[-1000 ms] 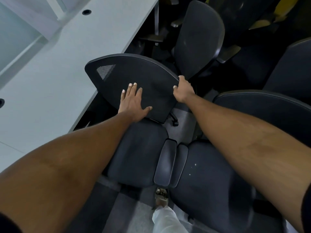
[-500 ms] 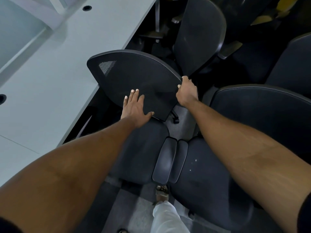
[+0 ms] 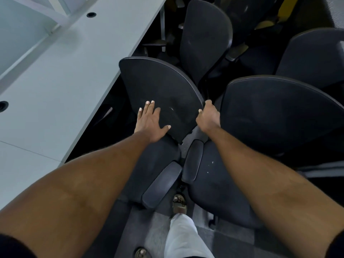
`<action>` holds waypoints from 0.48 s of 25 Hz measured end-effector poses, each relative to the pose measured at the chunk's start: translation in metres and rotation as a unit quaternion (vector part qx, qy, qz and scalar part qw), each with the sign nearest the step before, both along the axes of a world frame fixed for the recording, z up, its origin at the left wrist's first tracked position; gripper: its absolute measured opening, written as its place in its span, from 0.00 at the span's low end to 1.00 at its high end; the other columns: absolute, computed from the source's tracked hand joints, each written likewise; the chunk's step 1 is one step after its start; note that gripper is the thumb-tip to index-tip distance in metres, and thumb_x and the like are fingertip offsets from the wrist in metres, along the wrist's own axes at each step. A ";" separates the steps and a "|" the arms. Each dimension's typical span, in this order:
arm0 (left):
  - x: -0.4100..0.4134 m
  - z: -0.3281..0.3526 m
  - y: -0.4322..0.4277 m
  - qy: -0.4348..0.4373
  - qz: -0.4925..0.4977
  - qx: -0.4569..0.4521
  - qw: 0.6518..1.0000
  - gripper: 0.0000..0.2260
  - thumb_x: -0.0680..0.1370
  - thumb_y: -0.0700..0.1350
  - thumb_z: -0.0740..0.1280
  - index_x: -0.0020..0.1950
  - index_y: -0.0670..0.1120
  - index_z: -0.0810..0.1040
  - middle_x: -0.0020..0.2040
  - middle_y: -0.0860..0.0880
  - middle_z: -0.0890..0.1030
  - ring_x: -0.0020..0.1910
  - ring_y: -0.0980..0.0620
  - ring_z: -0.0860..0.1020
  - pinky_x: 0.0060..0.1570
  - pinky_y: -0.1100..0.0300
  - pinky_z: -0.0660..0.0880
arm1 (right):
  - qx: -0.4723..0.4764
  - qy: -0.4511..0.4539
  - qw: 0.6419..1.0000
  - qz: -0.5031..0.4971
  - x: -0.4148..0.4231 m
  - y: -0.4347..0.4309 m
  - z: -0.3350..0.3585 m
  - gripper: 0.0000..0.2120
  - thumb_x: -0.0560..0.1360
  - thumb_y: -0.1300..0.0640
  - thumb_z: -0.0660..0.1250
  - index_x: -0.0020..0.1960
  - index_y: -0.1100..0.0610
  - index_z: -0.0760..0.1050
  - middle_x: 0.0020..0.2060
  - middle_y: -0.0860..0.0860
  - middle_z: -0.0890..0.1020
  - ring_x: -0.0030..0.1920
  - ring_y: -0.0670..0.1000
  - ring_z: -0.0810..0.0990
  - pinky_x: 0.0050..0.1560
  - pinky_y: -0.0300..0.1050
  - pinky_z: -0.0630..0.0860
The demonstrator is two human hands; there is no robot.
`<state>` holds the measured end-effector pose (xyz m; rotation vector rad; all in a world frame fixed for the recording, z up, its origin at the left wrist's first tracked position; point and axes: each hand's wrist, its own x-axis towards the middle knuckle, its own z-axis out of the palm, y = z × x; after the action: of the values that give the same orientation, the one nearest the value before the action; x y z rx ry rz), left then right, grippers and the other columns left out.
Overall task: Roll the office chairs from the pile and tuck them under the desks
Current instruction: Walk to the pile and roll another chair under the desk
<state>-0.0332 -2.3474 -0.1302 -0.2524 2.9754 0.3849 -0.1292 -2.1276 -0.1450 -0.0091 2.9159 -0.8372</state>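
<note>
Your left hand lies flat, fingers spread, on the chair back, likely to push; your right hand curls round its edge, likely to steer. The chair sits at the desk edge, not yet tucked under.

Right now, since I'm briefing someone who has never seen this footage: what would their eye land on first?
A black backrest sits at centre, with the left hand lying flat on it and the right hand gripping its right edge. A pale grey desk fills the upper left, its edge beside the backrest. More dark chairs crowd the right and top.
</note>
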 end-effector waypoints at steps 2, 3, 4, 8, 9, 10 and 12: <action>0.029 0.001 0.001 -0.004 -0.005 0.006 1.000 0.38 0.80 0.64 0.67 0.82 0.44 0.61 0.86 0.42 0.49 0.85 0.45 0.42 0.83 0.43 0.43 | -0.004 -0.003 1.000 -0.022 0.044 0.014 -0.004 0.15 0.82 0.58 0.64 0.65 0.63 0.67 0.60 0.62 0.79 0.58 0.65 0.79 0.52 0.52 0.69; 0.044 0.003 0.002 -0.003 -0.010 0.005 1.000 0.38 0.80 0.64 0.67 0.83 0.44 0.61 0.86 0.42 0.49 0.85 0.45 0.41 0.83 0.43 0.43 | -0.010 -0.005 0.999 -0.034 0.067 0.020 -0.005 0.16 0.81 0.57 0.65 0.65 0.63 0.68 0.58 0.61 0.79 0.57 0.65 0.79 0.52 0.51 0.69; 0.055 0.005 0.004 -0.004 -0.016 0.004 1.000 0.39 0.80 0.64 0.67 0.83 0.44 0.61 0.86 0.43 0.49 0.85 0.45 0.41 0.83 0.43 0.43 | -0.016 -0.008 0.999 -0.041 0.086 0.025 -0.003 0.17 0.80 0.55 0.66 0.65 0.62 0.68 0.56 0.60 0.80 0.56 0.64 0.79 0.52 0.51 0.69; 0.103 0.015 0.017 0.001 -0.037 0.011 0.999 0.39 0.80 0.64 0.67 0.83 0.44 0.60 0.86 0.43 0.48 0.85 0.46 0.41 0.83 0.44 0.43 | -0.041 -0.093 0.992 -0.075 0.157 0.038 0.010 0.17 0.74 0.44 0.70 0.52 0.57 0.75 0.48 0.53 0.81 0.51 0.58 0.80 0.50 0.49 0.75; 0.115 0.018 0.021 0.000 -0.041 0.013 0.999 0.39 0.80 0.64 0.67 0.83 0.44 0.60 0.86 0.43 0.48 0.85 0.46 0.41 0.83 0.43 0.43 | -0.057 -0.130 0.987 -0.081 0.173 0.039 0.014 0.19 0.71 0.41 0.72 0.50 0.56 0.76 0.47 0.52 0.82 0.51 0.56 0.81 0.51 0.50 0.78; 0.127 0.020 0.025 -0.002 -0.047 0.016 0.999 0.39 0.80 0.64 0.67 0.83 0.44 0.60 0.86 0.43 0.49 0.85 0.45 0.41 0.83 0.43 0.43 | -0.087 -0.163 0.980 -0.078 0.189 0.040 0.016 0.21 0.68 0.40 0.74 0.50 0.56 0.77 0.48 0.51 0.83 0.50 0.55 0.82 0.51 0.51 0.81; 0.149 0.024 0.031 0.002 -0.060 0.019 0.998 0.38 0.80 0.64 0.67 0.83 0.44 0.61 0.86 0.43 0.49 0.85 0.46 0.42 0.83 0.44 0.43 | -0.178 -0.221 0.957 -0.060 0.222 0.040 0.022 0.26 0.67 0.41 0.80 0.50 0.59 0.75 0.49 0.51 0.84 0.48 0.52 0.86 0.54 0.54 0.84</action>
<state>0.1159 -2.3159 -0.1064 -0.0671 2.9645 0.4284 0.0928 -2.0873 -0.1233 0.2890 2.3383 -1.1966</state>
